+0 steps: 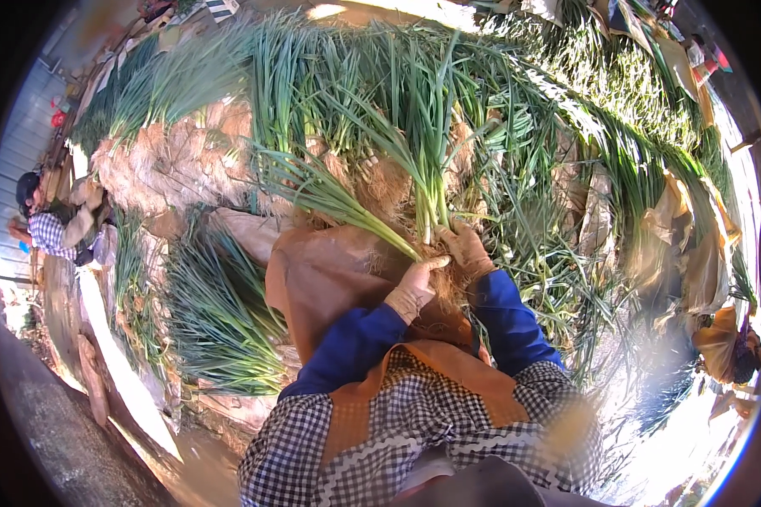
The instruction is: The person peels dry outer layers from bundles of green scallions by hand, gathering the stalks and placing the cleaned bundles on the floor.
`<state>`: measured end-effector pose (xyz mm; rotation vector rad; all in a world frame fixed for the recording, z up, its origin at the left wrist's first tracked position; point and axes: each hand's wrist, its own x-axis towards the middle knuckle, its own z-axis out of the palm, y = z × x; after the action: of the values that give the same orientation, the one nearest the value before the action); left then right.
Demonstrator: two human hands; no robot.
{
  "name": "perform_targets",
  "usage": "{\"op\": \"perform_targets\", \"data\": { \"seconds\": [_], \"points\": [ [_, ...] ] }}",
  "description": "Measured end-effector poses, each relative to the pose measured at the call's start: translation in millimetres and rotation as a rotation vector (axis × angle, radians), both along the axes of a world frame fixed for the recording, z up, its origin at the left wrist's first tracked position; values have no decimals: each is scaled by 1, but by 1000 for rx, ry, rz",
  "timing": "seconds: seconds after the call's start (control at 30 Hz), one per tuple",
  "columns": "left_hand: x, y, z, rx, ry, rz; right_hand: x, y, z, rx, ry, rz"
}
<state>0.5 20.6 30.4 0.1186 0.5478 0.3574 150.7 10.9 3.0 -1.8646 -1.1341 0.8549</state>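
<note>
My left hand (412,290) is closed around the base of a small bunch of leek-like plants (347,205), whose long green leaves slant up to the left. Close beside it, my right hand (468,250) grips a second bunch of leek-like plants (431,182) low on its pale stems, leaves pointing away from me. Brown stringy roots (453,283) hang down between the two hands. Both hands seem to be in thin tan gloves. Under them a brown apron or cover (330,275) spreads over my lap.
Rooted bundles (177,165) line the far left, and a green pile (220,313) lies left of my lap. Loose leaves (533,245) litter the right side. More plants stand in a long row (617,93) at the far right. Another person (55,224) works at the left edge.
</note>
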Motion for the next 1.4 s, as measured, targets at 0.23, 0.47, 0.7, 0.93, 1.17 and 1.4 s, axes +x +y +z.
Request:
{"op": "perform_targets", "data": {
  "seconds": [0.23, 0.47, 0.7, 0.93, 1.17, 1.4],
  "points": [
    [-19, 11, 28, 47, -333, 280, 92, -16, -11, 30, 242, -387],
    [-26, 0, -13, 29, -254, 349, -14, 8, 16, 123, 773, -116],
    [-51, 13, 51, -14, -192, 172, 4, -1, 50, 70, 760, 173],
    [-79, 42, 98, 149, -220, 430, -76, -37, 122, -276, 1422, 157],
    [-146, 63, 158, 534, -184, 409, 31, -125, 121, 209, 805, 286],
    [-221, 43, 304, 209, -479, 406, 1, -51, 80, 170, 233, 105]
  ]
}}
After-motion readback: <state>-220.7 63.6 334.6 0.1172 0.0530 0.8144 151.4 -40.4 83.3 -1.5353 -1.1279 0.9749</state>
